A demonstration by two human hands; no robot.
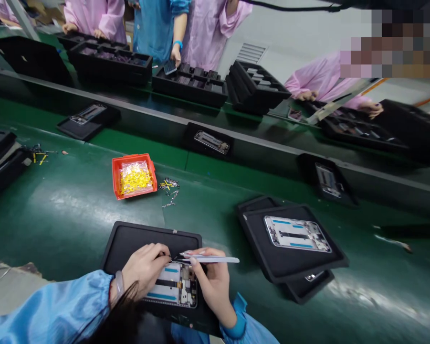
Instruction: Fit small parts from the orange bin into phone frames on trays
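Note:
My right hand [215,282] pinches a pair of white tweezers [222,259] between thumb and fingers. Their tips point left, to the upper edge of an open phone frame [170,286] with blue strips and a dark ribbon cable. Across that frame's left part lies my left hand [145,265], its fingertips closed together close by the tweezer tips. Whatever is between those fingers is too small to make out. Beneath the frame is a black foam tray [139,231]. Beyond it stands a red bin [116,179] of small yellow pieces [136,179].
Stacked black trays with another phone frame [297,234] lie at right. Small black-and-yellow parts [169,184] sit beside the bin. Further trays with phone frames [212,142] line the bench [75,205]. Behind a rail [157,111], several people handle black boxes [110,62].

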